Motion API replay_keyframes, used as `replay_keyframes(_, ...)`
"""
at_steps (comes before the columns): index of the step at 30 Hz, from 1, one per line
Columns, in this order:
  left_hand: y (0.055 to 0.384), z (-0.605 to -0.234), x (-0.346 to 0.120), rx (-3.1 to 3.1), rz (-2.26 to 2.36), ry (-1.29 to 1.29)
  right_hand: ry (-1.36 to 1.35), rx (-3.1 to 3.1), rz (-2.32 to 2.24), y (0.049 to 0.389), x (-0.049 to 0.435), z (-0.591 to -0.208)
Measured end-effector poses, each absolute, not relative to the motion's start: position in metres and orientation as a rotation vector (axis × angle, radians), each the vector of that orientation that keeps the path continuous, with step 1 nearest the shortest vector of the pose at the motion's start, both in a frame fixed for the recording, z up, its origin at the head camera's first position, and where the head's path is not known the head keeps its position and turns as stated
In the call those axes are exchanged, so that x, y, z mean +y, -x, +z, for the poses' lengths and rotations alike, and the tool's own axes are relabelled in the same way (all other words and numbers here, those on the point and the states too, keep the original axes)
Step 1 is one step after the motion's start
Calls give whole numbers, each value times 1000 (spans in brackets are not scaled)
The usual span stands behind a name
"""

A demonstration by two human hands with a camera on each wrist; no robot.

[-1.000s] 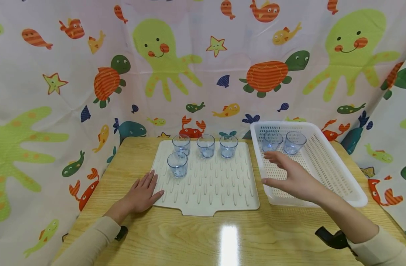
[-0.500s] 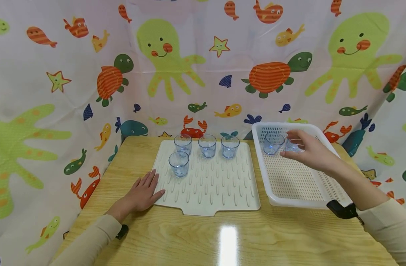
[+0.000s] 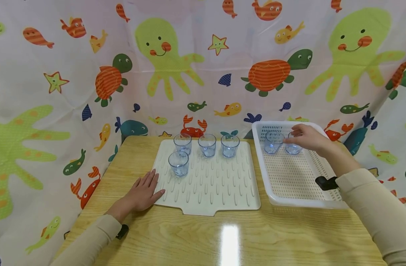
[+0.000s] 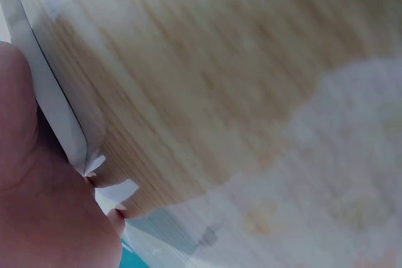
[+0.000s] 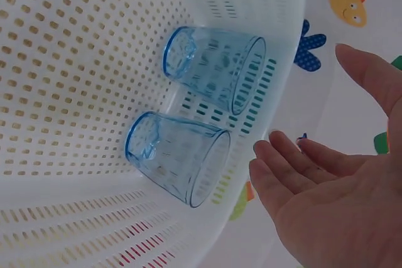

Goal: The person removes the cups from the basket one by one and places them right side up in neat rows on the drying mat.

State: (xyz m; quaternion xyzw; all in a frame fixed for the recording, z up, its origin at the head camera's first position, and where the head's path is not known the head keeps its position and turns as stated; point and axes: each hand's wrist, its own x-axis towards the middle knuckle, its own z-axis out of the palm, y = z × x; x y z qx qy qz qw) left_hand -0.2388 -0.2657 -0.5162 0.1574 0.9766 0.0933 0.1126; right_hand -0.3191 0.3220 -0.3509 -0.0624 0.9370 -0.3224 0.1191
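Two clear bluish glasses stand upright side by side at the back of a white perforated plastic basket. My right hand (image 3: 307, 137) is over the basket, overlapping the rim of the right-hand glass (image 3: 293, 148); the left-hand glass (image 5: 215, 64) stands beside it. In the right wrist view the right hand (image 5: 333, 174) has its thumb and fingers spread apart near the glasses' rims, with nothing between them. My left hand (image 3: 141, 193) lies flat at the left edge of a cream ridged drying mat (image 3: 219, 184), fingers straight, thumb on the mat's edge.
On the mat, three glasses line the back, including a middle glass (image 3: 207, 146), and a front glass (image 3: 178, 164) stands at the left. The white basket (image 3: 267, 184) stands right of the mat on a wooden table (image 3: 176, 236). A sea-animal curtain (image 3: 196, 55) hangs close behind.
My right hand has moved back and to the right, from the basket's left front to above the right-hand glass. The left hand has stayed in place.
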Motion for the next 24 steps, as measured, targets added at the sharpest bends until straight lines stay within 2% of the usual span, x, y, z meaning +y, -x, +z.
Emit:
replay_keyframes(14,238,-515,-265,2866,280,-466,215,2635,-969,335,313,-377)
replay_keyframes(24,237,-514,-265,2874,289,-471,90,2526,-1026,339,301,-388)
